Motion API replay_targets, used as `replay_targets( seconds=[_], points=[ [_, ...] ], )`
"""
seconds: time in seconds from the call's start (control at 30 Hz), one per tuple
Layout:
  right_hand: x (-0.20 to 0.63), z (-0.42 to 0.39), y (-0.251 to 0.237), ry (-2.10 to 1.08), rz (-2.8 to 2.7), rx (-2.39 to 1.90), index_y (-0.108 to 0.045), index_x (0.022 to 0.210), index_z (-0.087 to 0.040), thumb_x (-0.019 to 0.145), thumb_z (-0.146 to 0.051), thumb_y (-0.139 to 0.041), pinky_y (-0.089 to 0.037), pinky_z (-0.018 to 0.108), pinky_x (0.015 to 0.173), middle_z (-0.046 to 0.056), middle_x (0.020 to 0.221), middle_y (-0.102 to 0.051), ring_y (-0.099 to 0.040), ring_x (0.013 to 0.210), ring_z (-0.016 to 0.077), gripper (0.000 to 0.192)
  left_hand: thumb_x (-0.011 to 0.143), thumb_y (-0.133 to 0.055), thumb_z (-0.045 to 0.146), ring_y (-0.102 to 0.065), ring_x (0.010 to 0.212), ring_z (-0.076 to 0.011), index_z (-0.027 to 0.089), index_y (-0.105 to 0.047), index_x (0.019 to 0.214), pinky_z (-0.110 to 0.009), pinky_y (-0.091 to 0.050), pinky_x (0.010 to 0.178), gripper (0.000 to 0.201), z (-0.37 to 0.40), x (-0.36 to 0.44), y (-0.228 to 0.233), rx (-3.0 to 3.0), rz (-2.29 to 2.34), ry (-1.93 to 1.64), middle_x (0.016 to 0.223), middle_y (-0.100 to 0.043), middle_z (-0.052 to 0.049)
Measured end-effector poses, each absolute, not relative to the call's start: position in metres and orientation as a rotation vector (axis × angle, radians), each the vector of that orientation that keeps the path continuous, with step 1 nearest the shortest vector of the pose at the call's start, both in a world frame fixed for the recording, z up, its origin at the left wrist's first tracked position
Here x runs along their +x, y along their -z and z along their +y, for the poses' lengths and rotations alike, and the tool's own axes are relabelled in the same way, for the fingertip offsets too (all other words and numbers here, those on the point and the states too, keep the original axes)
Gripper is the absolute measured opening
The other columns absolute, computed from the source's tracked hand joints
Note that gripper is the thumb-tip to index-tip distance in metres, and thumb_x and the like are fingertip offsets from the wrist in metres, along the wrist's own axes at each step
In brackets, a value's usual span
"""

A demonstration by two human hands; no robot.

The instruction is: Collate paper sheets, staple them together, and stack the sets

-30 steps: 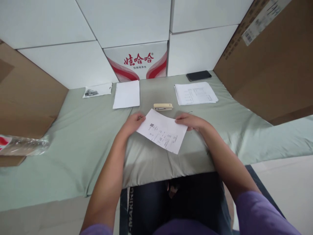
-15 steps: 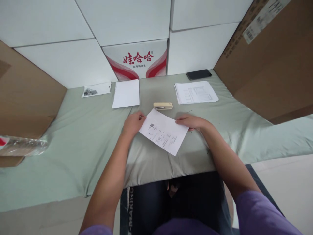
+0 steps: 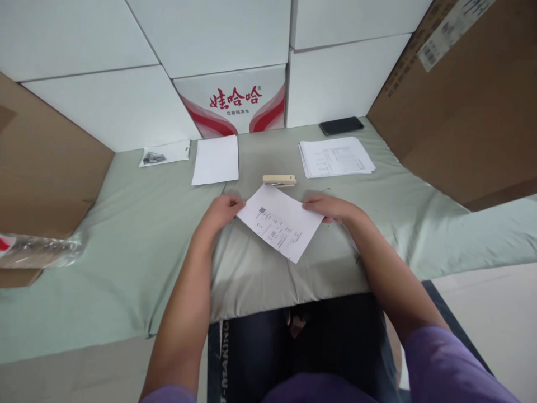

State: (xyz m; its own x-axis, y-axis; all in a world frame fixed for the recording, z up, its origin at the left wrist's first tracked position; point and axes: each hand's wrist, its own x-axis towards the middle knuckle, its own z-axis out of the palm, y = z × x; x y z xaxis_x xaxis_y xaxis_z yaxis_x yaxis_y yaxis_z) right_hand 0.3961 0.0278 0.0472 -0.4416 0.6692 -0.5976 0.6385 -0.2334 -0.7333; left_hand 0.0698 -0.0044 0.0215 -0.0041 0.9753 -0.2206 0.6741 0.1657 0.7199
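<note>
**Printed sheet held at both ends, near the front edge of the worktop**

At the near middle of the worktop (image 3: 126,268), the left hand (image 3: 220,212) pinches the left corner of a printed sheet (image 3: 280,223), fingers (image 3: 235,204) closed on the paper's edge. The right hand (image 3: 331,207) grips the opposite, right corner, its fingers likewise clamped on the paper. The sheet lies between the two hands, each touching one end, so neither is nearer than the other. Its long axis runs slantwise, from the far left corner by the left hand toward the near right, with the printed side up and its lowest corner pointing at the front edge.

Just beyond the sheet, toward the back, a beige stapler (image 3: 279,179) lies crosswise, near but not touching the paper. Farther back on the right rests a stack of printed pages (image 3: 335,157), and behind that, at the back edge, a dark phone (image 3: 341,125). Back left of the stapler lies a blank white sheet (image 3: 215,160), with a small plastic bag (image 3: 164,153) further left.

The worktop is draped in a pale green cloth, softly creased. White boxes and one red-printed carton (image 3: 235,101) wall off the back; brown cardboard (image 3: 461,106) leans in at both sides
</note>
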Motion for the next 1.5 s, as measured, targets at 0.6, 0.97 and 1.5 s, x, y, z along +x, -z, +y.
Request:
replay_targets(
  seconds=[0.6, 0.97, 1.5],
  points=[
    [0.317, 0.056, -0.109, -0.642, -2.134, -1.586, -0.059, 0.085, -0.019, 0.093, -0.026, -0.052, -0.036, 0.032, 0.070, 0.010, 0.088, -0.061, -0.053, 0.082, 0.0235, 0.013, 0.086, -0.054, 0.044, -0.060, 0.071, -0.0217, 0.020, -0.065, 0.071, -0.031, -0.036, 0.061, 0.031, -0.001, 0.078, -0.029, 1.719, 1.847, -0.428, 0.068, -0.066, -0.005],
    [0.245, 0.139, -0.040, -0.401, -2.157, -1.793, -0.063, 0.115, -0.012, 0.105, -0.035, -0.028, -0.043, 0.047, 0.098, 0.019, 0.120, -0.066, -0.061, 0.112, 0.0329, 0.043, 0.087, -0.054, 0.041, -0.060, 0.071, -0.0214, 0.019, -0.068, 0.073, -0.032, -0.036, 0.062, 0.030, -0.002, 0.081, -0.030, 1.736, 1.865, -0.382, 0.070, -0.067, -0.006],
    [0.237, 0.131, -0.025, -0.154, -2.289, -1.824, -0.057, 0.129, -0.007, 0.096, -0.011, -0.037, -0.039, 0.046, 0.099, 0.024, 0.132, -0.057, -0.054, 0.119, 0.0341, 0.038, 0.088, -0.055, 0.041, -0.063, 0.074, -0.0221, 0.019, -0.071, 0.078, -0.032, -0.039, 0.064, 0.029, 0.000, 0.079, -0.027, 1.706, 1.883, -0.417, 0.074, -0.070, -0.007]
  ],
)
